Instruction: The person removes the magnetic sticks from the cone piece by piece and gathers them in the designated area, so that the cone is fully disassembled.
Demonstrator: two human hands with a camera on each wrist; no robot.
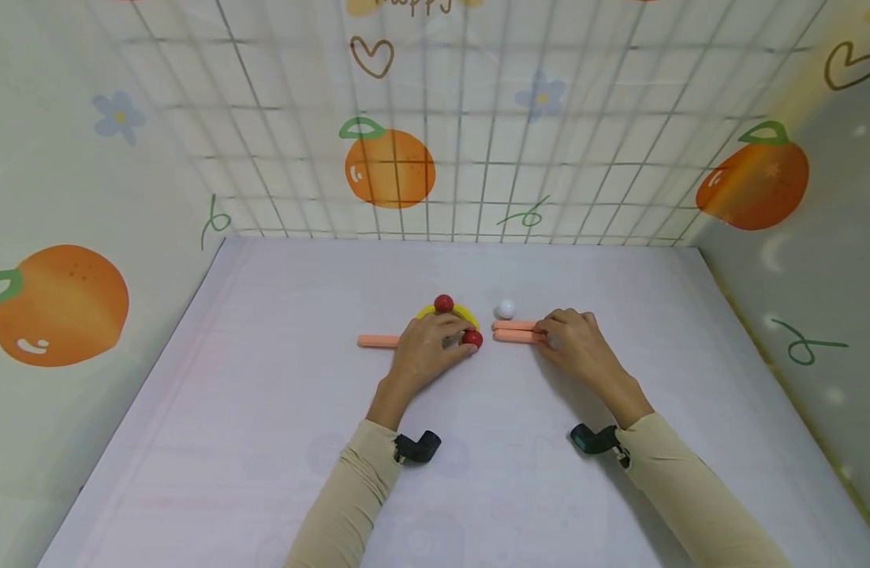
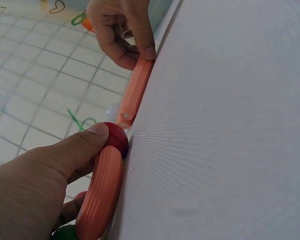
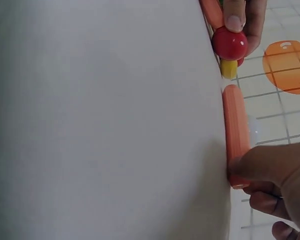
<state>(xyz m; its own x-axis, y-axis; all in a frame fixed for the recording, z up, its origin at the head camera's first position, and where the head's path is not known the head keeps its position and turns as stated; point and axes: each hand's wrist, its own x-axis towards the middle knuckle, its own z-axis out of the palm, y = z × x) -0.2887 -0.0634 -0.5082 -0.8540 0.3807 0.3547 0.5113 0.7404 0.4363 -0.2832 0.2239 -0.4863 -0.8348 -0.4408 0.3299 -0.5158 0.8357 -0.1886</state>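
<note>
My left hand (image 1: 423, 347) pinches a red ball (image 1: 472, 339), thumb against it in the left wrist view. A curved orange piece (image 2: 101, 195) meets that ball, and part of a green ball (image 2: 66, 233) shows below. Behind the fingers, a yellow curved piece (image 1: 467, 314) and a second red ball (image 1: 444, 303) are partly visible. An orange stick (image 1: 378, 341) reaches left from under the hand. On the right, my right hand (image 1: 575, 341) pinches the right ends of two orange sticks (image 1: 517, 336) lying side by side on the table.
A white ball (image 1: 505, 308) lies just behind the two sticks. The pale table (image 1: 264, 442) ends at a white grid-patterned backdrop (image 1: 463, 213) with printed oranges. Fabric walls stand left and right. A small black camera sits on each wrist.
</note>
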